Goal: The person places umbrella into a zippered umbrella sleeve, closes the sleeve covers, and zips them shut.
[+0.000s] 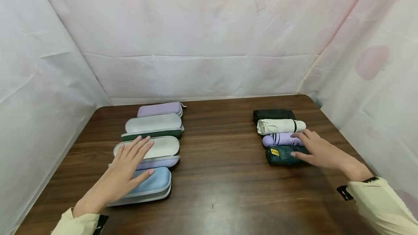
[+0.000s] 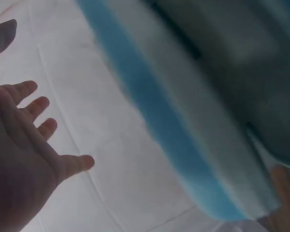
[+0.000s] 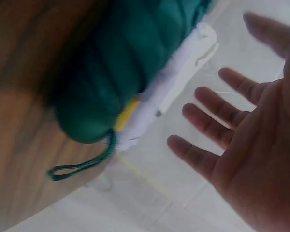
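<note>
My left hand [image 1: 119,177], fingers straight and spread, is over a column of glasses-type zip cases at the left and grips nothing. Nearest to it are a light blue case [image 1: 158,180] and a lavender case [image 1: 166,161] with its pale lid raised. The left wrist view shows the blue case's side, blurred, apart from the palm. At the right, my right hand [image 1: 321,153] spreads its fingers over a lavender folded umbrella [image 1: 281,139] and a dark green umbrella [image 1: 284,159] with a yellow label. The right wrist view shows a gap between those fingers and the green umbrella.
Behind the near cases lie a dark green case [image 1: 163,134] with its pale lid raised and a closed purple case [image 1: 158,109]. A white umbrella [image 1: 277,126] and a black umbrella [image 1: 272,114] lie farther back at the right. White sheets [image 1: 202,75] enclose the brown table [image 1: 218,137].
</note>
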Motion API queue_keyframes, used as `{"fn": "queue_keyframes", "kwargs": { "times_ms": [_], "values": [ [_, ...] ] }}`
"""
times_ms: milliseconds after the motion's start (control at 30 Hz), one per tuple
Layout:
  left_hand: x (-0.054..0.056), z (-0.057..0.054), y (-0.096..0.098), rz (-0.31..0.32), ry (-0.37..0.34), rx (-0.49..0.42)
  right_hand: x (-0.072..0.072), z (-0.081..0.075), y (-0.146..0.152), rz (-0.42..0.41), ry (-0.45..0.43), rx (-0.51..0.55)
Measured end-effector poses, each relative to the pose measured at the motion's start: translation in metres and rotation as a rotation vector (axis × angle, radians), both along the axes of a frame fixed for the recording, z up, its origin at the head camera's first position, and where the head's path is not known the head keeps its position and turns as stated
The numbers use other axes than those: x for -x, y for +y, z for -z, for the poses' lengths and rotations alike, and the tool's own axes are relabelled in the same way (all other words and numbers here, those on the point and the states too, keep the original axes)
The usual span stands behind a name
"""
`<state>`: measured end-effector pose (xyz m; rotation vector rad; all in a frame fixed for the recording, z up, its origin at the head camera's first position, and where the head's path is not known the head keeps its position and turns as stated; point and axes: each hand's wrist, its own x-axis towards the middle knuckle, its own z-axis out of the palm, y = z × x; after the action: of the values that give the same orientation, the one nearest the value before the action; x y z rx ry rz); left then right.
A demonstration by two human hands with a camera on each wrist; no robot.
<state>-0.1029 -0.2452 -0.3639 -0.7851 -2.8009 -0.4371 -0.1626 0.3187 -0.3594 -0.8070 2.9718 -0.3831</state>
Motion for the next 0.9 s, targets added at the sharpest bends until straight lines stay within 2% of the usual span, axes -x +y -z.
{"fn": "queue_keyframes", "kwargs": {
  "times_ms": [100, 233, 400, 500, 667, 767, 900],
  "values": [
    [-0.007, 0.006, -0.003, 0.012, 0.018, 0.001, -0.001, 0.008, 0.002, -0.042, 0.028, 0.013],
    [-0.017, 0.015, -0.010, 0.019, 0.037, 0.025, 0.000, 0.019, 0.003, -0.124, 0.131, 0.023],
    [-0.028, 0.029, -0.020, 0.050, 0.127, 0.092, 0.002, 0.027, 0.001, -0.199, 0.218, 0.026],
    [-0.030, 0.037, -0.024, 0.066, 0.163, 0.119, 0.003, 0.029, 0.001, -0.194, 0.227, 0.010],
    [-0.028, 0.047, -0.024, 0.094, 0.175, 0.130, 0.003, 0.031, 0.001, -0.169, 0.233, -0.019],
    [-0.026, 0.049, -0.022, 0.109, 0.174, 0.134, 0.001, 0.032, 0.002, -0.166, 0.244, -0.032],
    [-0.025, 0.049, -0.020, 0.098, 0.147, 0.130, 0.000, 0.033, 0.003, -0.162, 0.252, -0.043]
  ]
}}
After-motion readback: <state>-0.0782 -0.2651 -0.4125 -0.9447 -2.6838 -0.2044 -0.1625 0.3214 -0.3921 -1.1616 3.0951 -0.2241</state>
